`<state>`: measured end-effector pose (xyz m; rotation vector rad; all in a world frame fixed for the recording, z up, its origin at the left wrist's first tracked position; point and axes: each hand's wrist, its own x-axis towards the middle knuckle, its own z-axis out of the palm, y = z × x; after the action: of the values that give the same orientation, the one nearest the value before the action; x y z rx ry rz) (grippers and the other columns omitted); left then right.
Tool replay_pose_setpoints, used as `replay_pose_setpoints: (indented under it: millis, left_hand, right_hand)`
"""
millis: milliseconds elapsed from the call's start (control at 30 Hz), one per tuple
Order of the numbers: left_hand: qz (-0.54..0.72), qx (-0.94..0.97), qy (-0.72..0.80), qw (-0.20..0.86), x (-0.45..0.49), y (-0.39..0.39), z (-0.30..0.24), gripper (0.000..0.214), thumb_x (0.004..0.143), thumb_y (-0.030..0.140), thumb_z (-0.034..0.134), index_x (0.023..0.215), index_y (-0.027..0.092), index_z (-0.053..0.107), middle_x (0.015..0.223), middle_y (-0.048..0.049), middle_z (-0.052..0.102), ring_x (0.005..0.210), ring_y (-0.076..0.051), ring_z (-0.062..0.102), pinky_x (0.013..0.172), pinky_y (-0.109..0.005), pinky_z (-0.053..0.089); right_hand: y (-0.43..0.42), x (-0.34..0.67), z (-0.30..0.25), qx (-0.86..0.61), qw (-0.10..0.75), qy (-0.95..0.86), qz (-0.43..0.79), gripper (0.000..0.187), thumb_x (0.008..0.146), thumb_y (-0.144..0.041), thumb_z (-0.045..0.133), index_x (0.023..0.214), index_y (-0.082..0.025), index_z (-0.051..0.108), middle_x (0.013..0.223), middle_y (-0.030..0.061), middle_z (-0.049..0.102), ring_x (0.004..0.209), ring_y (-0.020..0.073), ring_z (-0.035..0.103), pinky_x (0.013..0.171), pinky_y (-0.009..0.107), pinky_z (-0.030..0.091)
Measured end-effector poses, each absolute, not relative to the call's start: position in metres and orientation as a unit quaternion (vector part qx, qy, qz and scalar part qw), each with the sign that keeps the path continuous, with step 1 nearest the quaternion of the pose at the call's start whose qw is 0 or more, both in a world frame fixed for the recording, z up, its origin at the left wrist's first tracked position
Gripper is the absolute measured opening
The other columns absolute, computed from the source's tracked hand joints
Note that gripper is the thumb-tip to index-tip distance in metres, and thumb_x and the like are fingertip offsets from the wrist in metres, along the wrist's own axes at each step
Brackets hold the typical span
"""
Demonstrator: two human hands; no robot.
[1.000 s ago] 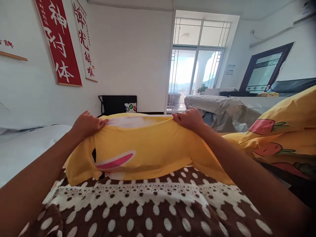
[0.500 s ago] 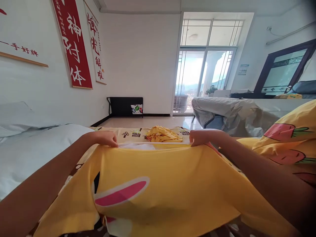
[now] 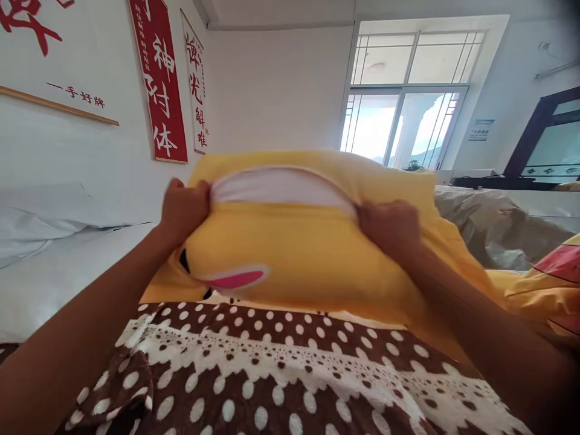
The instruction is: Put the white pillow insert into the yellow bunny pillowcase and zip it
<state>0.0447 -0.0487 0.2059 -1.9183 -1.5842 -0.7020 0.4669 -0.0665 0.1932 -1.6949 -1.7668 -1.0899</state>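
A yellow pillowcase (image 3: 312, 254) with a pink rabbit-ear print is held up in front of me, its open edge on top. Inside the opening shows a white pillow (image 3: 281, 184). My left hand (image 3: 183, 208) is closed on the left end of the opening. At the right end my right hand (image 3: 389, 229) grips the fabric in a fist. Under the pillowcase lies a brown blanket (image 3: 281, 374) with white dots, spread toward me.
A white sheet and pillow (image 3: 49, 223) lie at the left by the wall with red banners (image 3: 161, 84). Yellow bedding with a red print (image 3: 548, 278) is bunched at the right. Behind it stand a covered piece of furniture (image 3: 493, 223) and a glass balcony door (image 3: 403, 124).
Both hands have lifted the pillowcase up off the bed, and the white pillow now bulges in its opening. The brown dotted blanket shows again below.
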Motion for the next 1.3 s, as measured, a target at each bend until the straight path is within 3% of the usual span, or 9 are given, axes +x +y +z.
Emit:
replay_pose_setpoints:
  millis: [167, 300, 467, 567, 667, 767, 900, 1100, 1300]
  left_hand:
    - [-0.18, -0.746, -0.584, 0.266, 0.056, -0.041, 0.107, 0.032, 0.084, 0.009, 0.031, 0.089, 0.016, 0.062, 0.059, -0.0093, 0.06, 0.065, -0.025, 0.058, 0.087, -0.045, 0.034]
    - [-0.155, -0.789, -0.563, 0.188, 0.05, -0.037, 0.038, 0.028, 0.083, 0.012, 0.035, 0.084, 0.017, 0.062, 0.059, -0.0102, 0.062, 0.061, -0.025, 0.058, 0.077, -0.04, 0.04]
    - [-0.167, -0.821, -0.541, 0.072, 0.03, -0.046, 0.03, 0.039, 0.093, 0.043, 0.029, 0.102, 0.019, 0.059, 0.069, -0.0045, 0.066, 0.063, -0.021, 0.06, 0.069, -0.032, 0.042]
    - [-0.109, -0.861, -0.497, 0.0, 0.042, -0.057, 0.042, 0.04, 0.079, 0.061, 0.05, 0.086, 0.024, 0.063, 0.061, 0.0014, 0.061, 0.06, -0.018, 0.057, 0.059, -0.026, 0.039]
    - [-0.049, -0.893, -0.446, 0.024, 0.075, -0.06, 0.039, 0.023, 0.068, 0.043, 0.067, 0.064, 0.022, 0.058, 0.063, -0.0011, 0.062, 0.067, -0.021, 0.06, 0.068, -0.03, 0.041]
    - [-0.08, -0.883, -0.455, 0.079, 0.104, -0.053, 0.03, 0.007, 0.071, 0.015, 0.056, 0.066, 0.021, 0.057, 0.067, -0.0056, 0.065, 0.068, -0.023, 0.061, 0.08, -0.037, 0.039]
    - [-0.196, -0.821, -0.519, 0.135, 0.12, -0.044, 0.041, 0.025, 0.081, 0.01, 0.036, 0.083, 0.018, 0.059, 0.082, -0.0134, 0.067, 0.078, -0.028, 0.061, 0.082, -0.045, 0.036]
    - [-0.346, -0.749, -0.554, 0.114, 0.136, -0.038, 0.087, 0.032, 0.089, 0.019, 0.022, 0.095, 0.016, 0.053, 0.098, -0.0151, 0.062, 0.096, -0.028, 0.054, 0.085, -0.042, 0.036]
    - [-0.2, -0.865, -0.451, -0.089, 0.119, -0.035, 0.079, 0.04, 0.081, 0.051, 0.049, 0.057, 0.019, 0.051, 0.059, 0.001, 0.057, 0.058, -0.014, 0.051, 0.055, -0.025, 0.039]
  right_hand:
    - [-0.037, 0.46, 0.102, -0.635, 0.125, -0.692, -0.319, 0.029, 0.086, -0.014, 0.038, 0.084, -0.01, 0.067, 0.076, 0.0204, 0.069, 0.073, 0.0295, 0.066, 0.068, 0.036, 0.038]
    - [-0.034, 0.467, 0.04, -0.616, 0.087, -0.735, -0.272, 0.027, 0.089, -0.019, 0.042, 0.079, -0.015, 0.067, 0.071, 0.014, 0.07, 0.071, 0.0266, 0.067, 0.065, 0.032, 0.039]
    - [-0.047, 0.471, 0.02, -0.561, 0.11, -0.788, -0.228, 0.041, 0.098, -0.038, 0.031, 0.113, -0.014, 0.059, 0.089, 0.0122, 0.072, 0.086, 0.025, 0.067, 0.073, 0.032, 0.043]
    - [-0.055, 0.468, 0.031, -0.507, 0.14, -0.822, -0.217, 0.055, 0.095, -0.051, 0.036, 0.131, -0.012, 0.049, 0.088, 0.0127, 0.072, 0.087, 0.0278, 0.066, 0.081, 0.039, 0.043]
    - [-0.064, 0.452, 0.035, -0.465, 0.069, -0.863, -0.188, 0.05, 0.084, -0.062, 0.05, 0.107, -0.02, 0.066, 0.078, 0.0102, 0.071, 0.081, 0.0293, 0.064, 0.078, 0.039, 0.042]
    - [-0.067, 0.432, 0.034, -0.449, -0.008, -0.877, -0.169, 0.031, 0.085, -0.047, 0.056, 0.073, -0.022, 0.069, 0.068, 0.009, 0.069, 0.075, 0.0262, 0.063, 0.075, 0.035, 0.04]
    - [-0.058, 0.421, 0.042, -0.566, 0.074, -0.791, -0.22, 0.023, 0.087, -0.022, 0.047, 0.074, -0.022, 0.066, 0.068, 0.0098, 0.068, 0.076, 0.0253, 0.061, 0.071, 0.033, 0.037]
    - [-0.05, 0.418, 0.077, -0.632, 0.208, -0.707, -0.241, 0.022, 0.084, -0.02, 0.041, 0.078, -0.022, 0.061, 0.066, 0.0085, 0.065, 0.074, 0.0256, 0.057, 0.068, 0.032, 0.034]
    - [-0.043, 0.424, 0.068, -0.509, 0.311, -0.798, -0.091, 0.018, 0.081, -0.019, 0.039, 0.076, -0.022, 0.056, 0.089, 0.0066, 0.066, 0.082, 0.0209, 0.058, 0.073, 0.028, 0.039]
